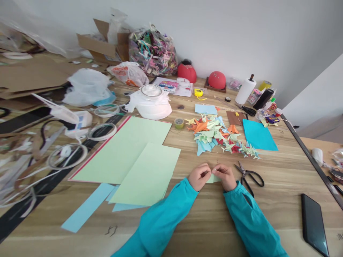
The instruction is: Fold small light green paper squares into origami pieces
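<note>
A small piece of pale green paper (213, 179) is between my two hands, low over the wooden table. My left hand (199, 176) is closed in a pinch at the paper's left edge. From the other side my right hand (225, 176) pinches the same piece, thumb and forefinger meeting near its top. Both hands cover much of it, so its folds are hard to make out. Just beyond lies a heap of folded paper cranes (211, 134) in green, orange, blue and red. Black-handled scissors (248, 176) rest right of my right hand.
Large green sheets (147, 175) and blue strips (87, 207) lie at left. A bright blue sheet (259, 135) is beyond the scissors. A phone (314, 223) lies at right. Tape rolls (102, 132), a glue gun (57, 110) and bags (154, 53) crowd the left and back.
</note>
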Available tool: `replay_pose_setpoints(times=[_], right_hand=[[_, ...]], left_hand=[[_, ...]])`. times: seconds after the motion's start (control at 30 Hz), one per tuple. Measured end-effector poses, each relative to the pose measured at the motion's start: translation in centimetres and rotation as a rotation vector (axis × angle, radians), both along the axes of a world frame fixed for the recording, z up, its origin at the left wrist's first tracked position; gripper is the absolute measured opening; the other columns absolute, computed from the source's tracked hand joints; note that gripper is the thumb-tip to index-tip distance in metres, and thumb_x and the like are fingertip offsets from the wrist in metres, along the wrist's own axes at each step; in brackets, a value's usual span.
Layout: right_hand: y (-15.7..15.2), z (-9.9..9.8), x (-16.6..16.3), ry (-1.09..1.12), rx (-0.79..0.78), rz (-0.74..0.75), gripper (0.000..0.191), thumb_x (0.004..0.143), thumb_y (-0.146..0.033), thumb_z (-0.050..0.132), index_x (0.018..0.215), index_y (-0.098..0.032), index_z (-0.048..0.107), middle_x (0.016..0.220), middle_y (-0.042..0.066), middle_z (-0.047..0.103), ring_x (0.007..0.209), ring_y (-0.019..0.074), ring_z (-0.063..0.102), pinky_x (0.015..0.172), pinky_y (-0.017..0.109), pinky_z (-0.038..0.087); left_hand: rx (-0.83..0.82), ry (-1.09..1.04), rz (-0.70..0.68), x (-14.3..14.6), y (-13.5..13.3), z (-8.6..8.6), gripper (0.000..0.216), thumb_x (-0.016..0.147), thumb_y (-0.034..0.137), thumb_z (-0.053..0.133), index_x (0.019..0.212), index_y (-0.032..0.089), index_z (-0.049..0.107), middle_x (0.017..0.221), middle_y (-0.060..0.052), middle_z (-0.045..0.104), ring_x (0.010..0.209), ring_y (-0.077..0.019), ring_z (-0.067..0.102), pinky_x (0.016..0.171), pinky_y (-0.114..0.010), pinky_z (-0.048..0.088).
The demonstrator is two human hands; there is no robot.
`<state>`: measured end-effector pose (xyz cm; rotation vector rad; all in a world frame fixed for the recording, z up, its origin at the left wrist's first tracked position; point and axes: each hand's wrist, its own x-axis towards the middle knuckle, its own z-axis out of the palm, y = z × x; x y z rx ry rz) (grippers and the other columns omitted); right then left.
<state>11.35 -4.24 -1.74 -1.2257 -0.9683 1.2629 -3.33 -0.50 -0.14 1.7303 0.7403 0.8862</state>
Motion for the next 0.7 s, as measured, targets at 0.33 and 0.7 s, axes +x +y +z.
replay_pose_setpoints(times=[0.33,0.7], right_hand=[[0.1,-0.2,-0.3,0.174,-0.044,-0.134,0.011,0.061,-0.024,0.07,0.056,-0.018,0.062,0.052,-0.004,0.055,0.049,0.0082,0.043,0.048,0.021,0.031],[0.4,0.0,-0.1,0.355,-0.11,-0.24,0.013,0.055,-0.022,0.073,0.053,-0.018,0.062,0.05,-0.005,0.056,0.048,0.0088,0.046,0.049,0.022,0.034]], left_hand=[[-0.014,-0.045,0.023,-0.1,0.1,0.2,0.023,0.077,0.024,0.049,0.057,0.015,0.052,0.059,0.0,0.044,0.056,-0.0112,0.041,0.052,-0.024,0.031],[-0.043,-0.121,0.073,-0.3,0.4,-0.8,0.024,0.077,0.024,0.051,0.056,0.014,0.053,0.058,0.0,0.046,0.053,-0.0098,0.044,0.048,-0.022,0.032]])
